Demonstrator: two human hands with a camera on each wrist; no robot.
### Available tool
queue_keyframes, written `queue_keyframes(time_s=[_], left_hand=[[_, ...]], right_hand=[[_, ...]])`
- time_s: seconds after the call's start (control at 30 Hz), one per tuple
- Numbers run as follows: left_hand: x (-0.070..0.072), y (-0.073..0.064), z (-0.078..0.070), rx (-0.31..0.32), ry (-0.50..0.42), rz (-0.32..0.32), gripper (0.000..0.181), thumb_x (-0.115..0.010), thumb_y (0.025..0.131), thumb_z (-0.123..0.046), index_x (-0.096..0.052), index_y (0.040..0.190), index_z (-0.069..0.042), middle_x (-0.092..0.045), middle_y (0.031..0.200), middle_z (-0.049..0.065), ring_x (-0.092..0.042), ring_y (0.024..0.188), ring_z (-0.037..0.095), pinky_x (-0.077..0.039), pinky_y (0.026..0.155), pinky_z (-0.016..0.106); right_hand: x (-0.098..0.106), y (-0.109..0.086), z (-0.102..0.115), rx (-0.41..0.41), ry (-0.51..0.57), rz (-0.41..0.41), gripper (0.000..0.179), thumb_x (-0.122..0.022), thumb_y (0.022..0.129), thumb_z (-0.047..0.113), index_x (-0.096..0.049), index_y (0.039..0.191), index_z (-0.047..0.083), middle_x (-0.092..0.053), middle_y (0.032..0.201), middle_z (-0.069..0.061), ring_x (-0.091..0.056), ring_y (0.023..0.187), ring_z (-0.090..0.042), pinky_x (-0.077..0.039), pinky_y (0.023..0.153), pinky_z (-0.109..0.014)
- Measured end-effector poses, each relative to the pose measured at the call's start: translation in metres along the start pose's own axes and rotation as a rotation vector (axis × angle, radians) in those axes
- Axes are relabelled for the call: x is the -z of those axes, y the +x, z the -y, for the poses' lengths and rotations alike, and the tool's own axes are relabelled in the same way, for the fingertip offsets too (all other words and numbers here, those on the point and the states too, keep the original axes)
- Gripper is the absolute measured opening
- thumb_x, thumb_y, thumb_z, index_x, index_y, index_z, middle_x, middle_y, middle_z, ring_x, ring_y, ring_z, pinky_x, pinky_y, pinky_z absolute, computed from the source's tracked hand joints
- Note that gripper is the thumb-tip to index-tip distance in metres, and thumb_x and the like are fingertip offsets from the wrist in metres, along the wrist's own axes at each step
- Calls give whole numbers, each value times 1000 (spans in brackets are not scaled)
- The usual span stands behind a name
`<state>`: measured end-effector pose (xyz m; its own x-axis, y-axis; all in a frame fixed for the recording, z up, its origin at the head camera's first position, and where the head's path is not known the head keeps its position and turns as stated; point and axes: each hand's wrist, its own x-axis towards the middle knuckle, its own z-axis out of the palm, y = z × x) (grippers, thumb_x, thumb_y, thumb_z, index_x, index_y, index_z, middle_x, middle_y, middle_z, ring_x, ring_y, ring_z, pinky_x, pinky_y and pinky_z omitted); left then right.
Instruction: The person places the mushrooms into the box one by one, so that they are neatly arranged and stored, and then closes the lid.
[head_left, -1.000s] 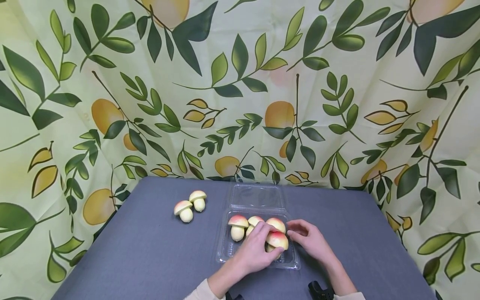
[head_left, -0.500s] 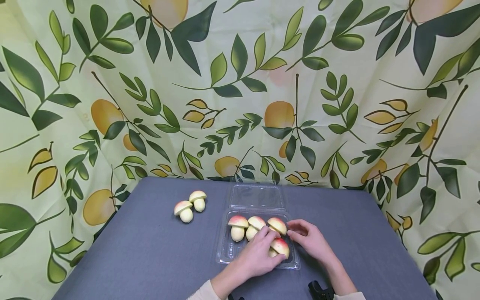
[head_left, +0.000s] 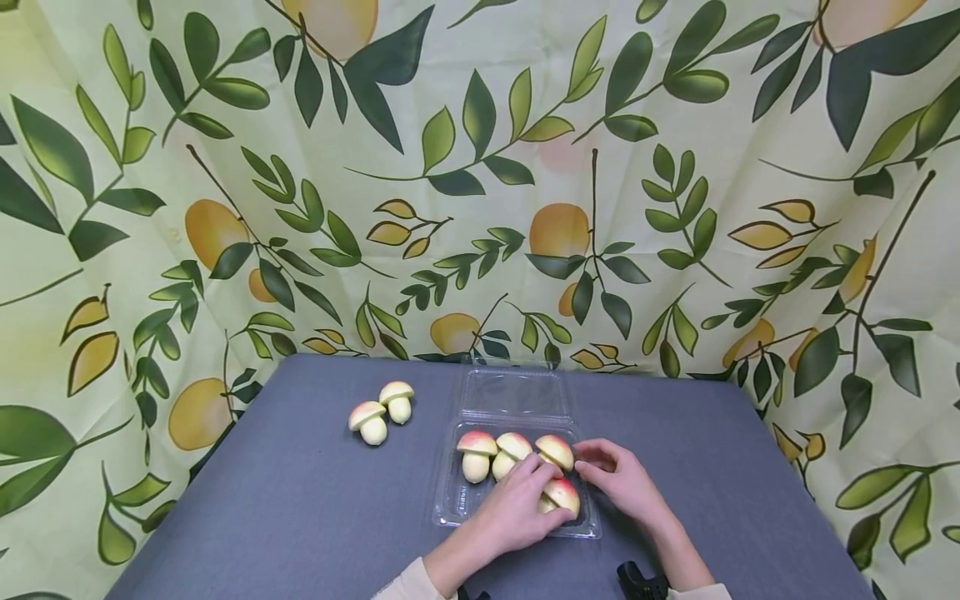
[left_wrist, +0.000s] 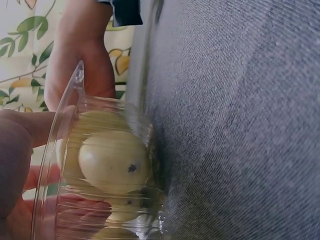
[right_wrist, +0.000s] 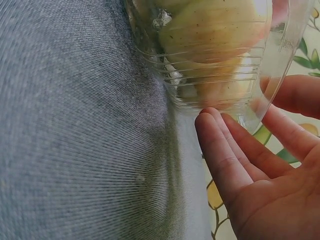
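A clear plastic clamshell container (head_left: pixel 447 515) stands on the table with several cream mushrooms in it, their caps tinged red. My left hand (head_left: pixel 513 508) reaches over its front and grips a mushroom (head_left: pixel 564 493) in the front right corner, thumb at the near side and fingers over the top. Through the container wall in the left wrist view, a rounded mushroom stem (left_wrist: pixel 112 162) shows in front of the fingers. On the right side, fingertips of my right hand (head_left: pixel 618 475) touch the container's outer wall, fingers nearly straight, thumb up by the rim. A left mushroom (head_left: pixel 476 457) lies untouched in the back row.
The container's hinged lid (head_left: pixel 513 392) lies opened back, away from me. Two more mushrooms, a nearer one (head_left: pixel 369 422) and a farther one (head_left: pixel 397 402), lie side by side on the grey table (head_left: pixel 285 500). A leaf-printed curtain (head_left: pixel 480 208) hangs behind the table.
The mushroom under my left hand has shifted slightly toward me and to the right, tilting within the container. My left hand moved with it. My right hand stayed in place.
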<state>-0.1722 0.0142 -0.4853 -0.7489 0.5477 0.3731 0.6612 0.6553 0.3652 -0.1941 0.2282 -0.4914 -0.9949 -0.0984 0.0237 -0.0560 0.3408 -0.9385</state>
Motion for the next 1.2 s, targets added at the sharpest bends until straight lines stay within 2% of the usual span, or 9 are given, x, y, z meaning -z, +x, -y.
queue_keyframes(time_s=[0.3, 0.53, 0.87, 1.07, 1.2], left_hand=[[10, -1, 0, 23, -33, 43, 38, -76, 89, -42, -69, 114, -14, -60, 105, -6, -56, 95, 6, -48, 81, 19], [21, -6, 3, -29, -25, -6, 26, -69, 95, -36, -70, 109, -14, -64, 102, -4, -60, 90, 7, -50, 78, 20], [42, -17, 14, -93, -65, -74, 13, -69, 95, -23, -72, 102, -12, -69, 98, -1, -64, 91, 9, -54, 78, 25], [54, -22, 24, -62, -91, -74, 12, -68, 96, -22, -71, 103, -12, -70, 100, -1, -66, 91, 12, -55, 77, 29], [62, -26, 30, -36, -84, -102, 10, -68, 96, -21, -72, 102, -13, -70, 99, -2, -66, 91, 11, -56, 76, 31]], right_hand=[[0, 0, -2, -18, -29, -3, 35, -75, 93, 15, -67, 123, -1, -69, 116, -13, -67, 103, -22, -55, 81, -26], [0, 0, -3, -19, -31, -3, 35, -75, 93, 15, -66, 123, 0, -69, 116, -12, -67, 103, -21, -55, 81, -26], [-1, 0, -1, -19, -31, 1, 33, -75, 93, 15, -67, 122, 0, -69, 114, -12, -66, 100, -20, -55, 80, -26], [0, 1, -2, -13, -22, -9, 32, -75, 92, 11, -67, 120, -1, -70, 109, -12, -67, 95, -18, -56, 80, -25], [0, 1, -3, -11, -16, -6, 32, -75, 92, 11, -66, 120, -2, -70, 109, -12, -68, 95, -18, -56, 80, -26]])
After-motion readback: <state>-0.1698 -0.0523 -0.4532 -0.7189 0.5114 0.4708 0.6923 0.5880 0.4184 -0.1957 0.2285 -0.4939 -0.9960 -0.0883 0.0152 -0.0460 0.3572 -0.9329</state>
